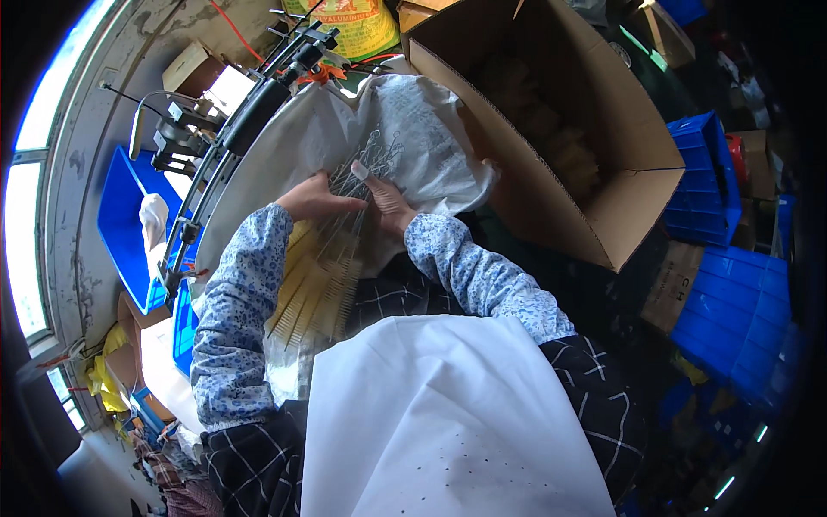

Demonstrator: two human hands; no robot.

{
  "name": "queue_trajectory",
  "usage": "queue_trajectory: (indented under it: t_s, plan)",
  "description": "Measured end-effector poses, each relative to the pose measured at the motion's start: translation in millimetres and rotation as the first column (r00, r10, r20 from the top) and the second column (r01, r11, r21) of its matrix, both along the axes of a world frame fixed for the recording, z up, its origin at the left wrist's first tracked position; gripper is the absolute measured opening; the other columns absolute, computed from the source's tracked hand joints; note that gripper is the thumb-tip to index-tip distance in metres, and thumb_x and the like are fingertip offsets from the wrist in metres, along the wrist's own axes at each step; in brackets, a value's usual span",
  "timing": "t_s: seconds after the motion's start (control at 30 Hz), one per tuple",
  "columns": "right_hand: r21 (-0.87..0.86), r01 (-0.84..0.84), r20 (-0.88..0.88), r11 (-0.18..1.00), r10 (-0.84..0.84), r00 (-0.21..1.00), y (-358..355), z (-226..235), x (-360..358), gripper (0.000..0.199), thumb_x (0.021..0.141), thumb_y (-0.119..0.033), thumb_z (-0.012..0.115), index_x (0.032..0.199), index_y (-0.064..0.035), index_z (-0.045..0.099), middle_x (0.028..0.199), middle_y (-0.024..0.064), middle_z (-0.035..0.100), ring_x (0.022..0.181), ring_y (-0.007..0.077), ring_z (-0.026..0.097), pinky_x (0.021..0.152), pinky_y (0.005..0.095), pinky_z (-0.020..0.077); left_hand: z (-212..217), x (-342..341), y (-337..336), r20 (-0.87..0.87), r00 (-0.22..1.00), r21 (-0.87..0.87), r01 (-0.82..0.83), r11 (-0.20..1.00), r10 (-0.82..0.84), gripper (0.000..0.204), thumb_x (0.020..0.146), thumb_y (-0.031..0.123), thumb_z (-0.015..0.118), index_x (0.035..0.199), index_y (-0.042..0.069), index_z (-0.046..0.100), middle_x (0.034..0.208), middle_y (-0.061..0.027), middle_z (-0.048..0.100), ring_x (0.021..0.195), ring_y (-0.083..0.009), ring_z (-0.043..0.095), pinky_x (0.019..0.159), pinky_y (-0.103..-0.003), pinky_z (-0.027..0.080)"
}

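Observation:
Between my two hands is a bundle of thin wire brushes [332, 280] with pale yellow bristles, fanned toward my lap. Their looped wire ends [379, 153] point away from me. My left hand [319, 198] grips the bundle from the left, its thumb lying across the wires and its other fingers partly hidden. On the right side, my right hand [389, 202] closes on the same wires, with a white covering on one raised digit. Under the brushes spreads a whitish plastic sheet [422, 103].
A large open cardboard box [525, 164] stands right of the sheet, with yellowish bristled things inside. A metal-railed machine [250, 129] runs along the left, beside a blue bin [125, 224]. More blue crates [732, 310] sit at right; a yellow sack [357, 30] is at the far side.

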State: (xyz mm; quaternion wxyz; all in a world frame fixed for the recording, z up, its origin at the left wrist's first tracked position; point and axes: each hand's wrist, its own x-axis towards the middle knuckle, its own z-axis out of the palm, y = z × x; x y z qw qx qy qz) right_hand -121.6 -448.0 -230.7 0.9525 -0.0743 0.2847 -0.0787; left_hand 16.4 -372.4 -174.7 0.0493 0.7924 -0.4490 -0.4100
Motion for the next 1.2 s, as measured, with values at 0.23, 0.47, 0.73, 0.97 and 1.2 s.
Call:
queue_trajectory:
  t_s: [0.23, 0.47, 0.73, 0.97, 1.2]
  plan:
    - [0.088, -0.122, 0.112, 0.989, 0.112, 0.987, -14, -59, 37, 0.040, 0.072, -0.028, 0.071, 0.100, -0.0045, 0.055, 0.091, 0.0097, 0.061, 0.078, 0.0204, 0.060, 0.070, 0.0334, 0.0505, 4, -3, -13, -0.132, 0.991, 0.059, 0.018, 0.998, -0.011, 0.079, 0.062, 0.041, 0.075, 0.118, -0.004, 0.043, 0.105, -0.0178, 0.057, 0.098, -0.0246, 0.055, 0.087, -0.031, 0.041]
    - [-0.176, -0.135, 0.008, 0.975, 0.138, 0.990, -13, -27, 21, 0.040, 0.074, -0.027, 0.069, 0.104, -0.0050, 0.055, 0.090, 0.0056, 0.062, 0.077, 0.0173, 0.061, 0.071, 0.0302, 0.0499, 1, -3, 2, -0.122, 0.991, -0.055, 0.045, 0.997, -0.052, 0.093, 0.060, 0.045, 0.075, 0.124, -0.006, 0.031, 0.110, -0.0216, 0.053, 0.104, -0.0275, 0.052, 0.090, -0.032, 0.040]
    - [-0.333, 0.300, 0.222, 0.894, -0.235, 0.946, -12, 22, -8, 0.030, 0.078, -0.011, 0.063, 0.104, -0.0028, 0.052, 0.094, 0.0048, 0.058, 0.086, 0.0145, 0.057, 0.076, 0.0294, 0.0485, 83, -57, -12, 0.208, 0.971, -0.044, 0.130, 0.991, -0.118, 0.116, 0.052, 0.058, 0.071, 0.130, -0.010, 0.019, 0.120, -0.0287, 0.043, 0.114, -0.0354, 0.043, 0.097, -0.043, 0.030]
    - [-0.505, 0.535, 0.294, 0.677, -0.448, 0.844, -76, 89, -42, 0.011, 0.080, -0.008, 0.056, 0.088, -0.0015, 0.056, 0.086, 0.0049, 0.058, 0.080, 0.0127, 0.057, 0.072, 0.0253, 0.0462, 162, -77, -62, 0.293, 0.891, -0.295, 0.430, 0.854, -0.347, 0.101, 0.067, 0.057, 0.063, 0.133, -0.005, 0.018, 0.127, -0.0227, 0.039, 0.119, -0.0352, 0.037, 0.099, -0.044, 0.025]
    - [-0.631, 0.585, 0.268, 0.510, -0.564, 0.781, -250, 146, -93, 0.017, 0.079, -0.016, 0.055, 0.073, -0.0003, 0.060, 0.077, 0.0069, 0.062, 0.068, 0.0150, 0.059, 0.062, 0.0278, 0.0481, 245, -45, -96, 0.157, 0.961, -0.653, 0.273, 0.706, -0.226, 0.079, 0.078, 0.054, 0.052, 0.133, 0.003, 0.029, 0.134, -0.0162, 0.034, 0.126, -0.0280, 0.031, 0.104, -0.040, 0.021]
